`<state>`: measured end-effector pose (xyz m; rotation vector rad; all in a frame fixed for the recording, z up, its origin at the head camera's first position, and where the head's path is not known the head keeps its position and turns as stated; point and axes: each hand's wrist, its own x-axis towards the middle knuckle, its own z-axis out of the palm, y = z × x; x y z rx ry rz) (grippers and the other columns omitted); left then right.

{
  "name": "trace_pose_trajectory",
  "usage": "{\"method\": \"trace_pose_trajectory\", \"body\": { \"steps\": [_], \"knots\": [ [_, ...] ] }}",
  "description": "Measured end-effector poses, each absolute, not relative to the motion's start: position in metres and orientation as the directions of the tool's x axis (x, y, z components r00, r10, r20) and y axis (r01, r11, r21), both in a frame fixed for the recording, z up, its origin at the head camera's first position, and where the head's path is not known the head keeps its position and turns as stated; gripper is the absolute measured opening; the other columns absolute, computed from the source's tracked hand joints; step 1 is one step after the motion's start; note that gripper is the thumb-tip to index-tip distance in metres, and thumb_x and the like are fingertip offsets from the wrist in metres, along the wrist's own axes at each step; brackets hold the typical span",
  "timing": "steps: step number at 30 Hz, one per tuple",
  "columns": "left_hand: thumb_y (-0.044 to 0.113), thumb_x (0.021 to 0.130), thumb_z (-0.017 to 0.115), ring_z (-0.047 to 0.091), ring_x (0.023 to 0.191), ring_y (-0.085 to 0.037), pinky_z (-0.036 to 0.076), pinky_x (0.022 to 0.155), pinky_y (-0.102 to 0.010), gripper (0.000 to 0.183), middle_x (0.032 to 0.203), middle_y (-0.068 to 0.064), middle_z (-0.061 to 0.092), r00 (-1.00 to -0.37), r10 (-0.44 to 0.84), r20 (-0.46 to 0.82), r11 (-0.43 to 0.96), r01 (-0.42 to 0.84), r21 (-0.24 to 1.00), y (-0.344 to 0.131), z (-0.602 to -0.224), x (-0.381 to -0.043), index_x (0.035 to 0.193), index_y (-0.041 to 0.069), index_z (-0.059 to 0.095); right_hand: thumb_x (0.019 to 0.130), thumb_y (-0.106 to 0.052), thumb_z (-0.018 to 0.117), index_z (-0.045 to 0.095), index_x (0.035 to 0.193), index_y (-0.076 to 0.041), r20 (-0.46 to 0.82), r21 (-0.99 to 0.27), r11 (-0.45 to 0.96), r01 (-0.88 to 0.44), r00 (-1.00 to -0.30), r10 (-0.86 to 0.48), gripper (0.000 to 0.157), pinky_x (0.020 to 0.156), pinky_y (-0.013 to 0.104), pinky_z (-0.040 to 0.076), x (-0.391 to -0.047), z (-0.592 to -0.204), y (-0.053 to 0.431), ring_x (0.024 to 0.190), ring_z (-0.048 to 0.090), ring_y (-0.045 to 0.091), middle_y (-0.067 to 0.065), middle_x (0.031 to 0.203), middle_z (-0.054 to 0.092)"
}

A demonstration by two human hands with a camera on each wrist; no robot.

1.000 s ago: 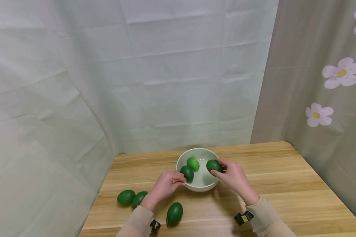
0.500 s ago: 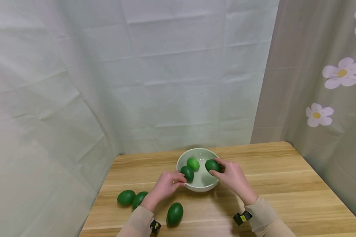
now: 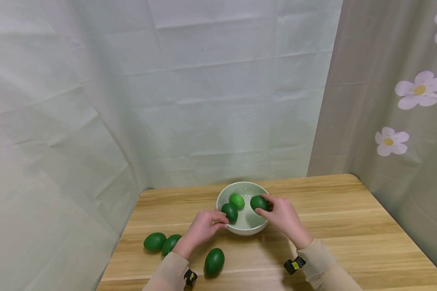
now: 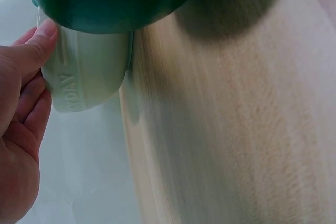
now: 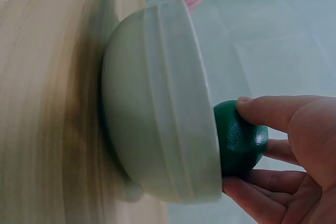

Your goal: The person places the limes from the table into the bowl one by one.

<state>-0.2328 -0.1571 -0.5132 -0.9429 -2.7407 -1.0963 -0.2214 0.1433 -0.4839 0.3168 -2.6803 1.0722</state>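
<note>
A pale green bowl [image 3: 245, 230] stands on the wooden table. Its near left rim is pinched by my left hand [image 3: 206, 226], the thumb outside in the left wrist view. My right hand [image 3: 285, 216] grips a dark green egg-shaped fruit [image 3: 258, 202] at the bowl's right rim. In the right wrist view, this fruit [image 5: 236, 140] sits partly behind the rim, thumb on one side and fingers on the other. Inside the bowl lie a bright green lime [image 3: 237, 200] and another dark green fruit [image 3: 230, 212], close to my left fingertips.
Two dark green fruits, one at the far left [image 3: 154, 242] and one partly behind my left wrist [image 3: 170, 244], lie side by side on the table [image 3: 349, 226]. A third fruit [image 3: 214, 262] rests between my forearms. Pale curtains [image 3: 218, 101] hang behind the table.
My right hand has moved slightly left with the dark green fruit, bringing it further over the bowl. My left hand stays at the rim.
</note>
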Motion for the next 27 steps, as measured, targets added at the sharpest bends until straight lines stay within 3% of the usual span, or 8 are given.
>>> {"method": "trace_pose_trajectory", "body": {
  "steps": [11,27],
  "knots": [
    [0.013,0.091,0.085,0.07,0.125,-0.025,0.05,0.113,-0.047,0.012,0.114,-0.001,0.081,-0.822,0.516,0.241,0.571,0.539,0.619,-0.156,-0.513,-0.232,0.104,0.013,0.086,0.09,-0.029,0.089,0.073,0.135,-0.004,0.307,-0.573,0.762,-0.301,-0.941,-0.142,0.054,0.081,0.046,0.062,-0.229,-0.488,0.137,0.094,0.074,0.026,0.017,0.113,0.078],
    [0.011,0.09,0.087,0.072,0.122,-0.025,0.052,0.112,-0.046,0.012,0.112,-0.001,0.081,-0.805,0.522,0.28,0.573,0.575,0.585,-0.157,-0.514,-0.232,0.102,0.011,0.086,0.089,-0.018,0.09,0.074,0.131,-0.003,0.316,-0.432,0.824,-0.367,-0.917,-0.242,0.048,0.083,0.05,0.064,-0.249,-0.499,0.121,0.1,0.075,0.03,0.016,0.116,0.077]
  ]
}}
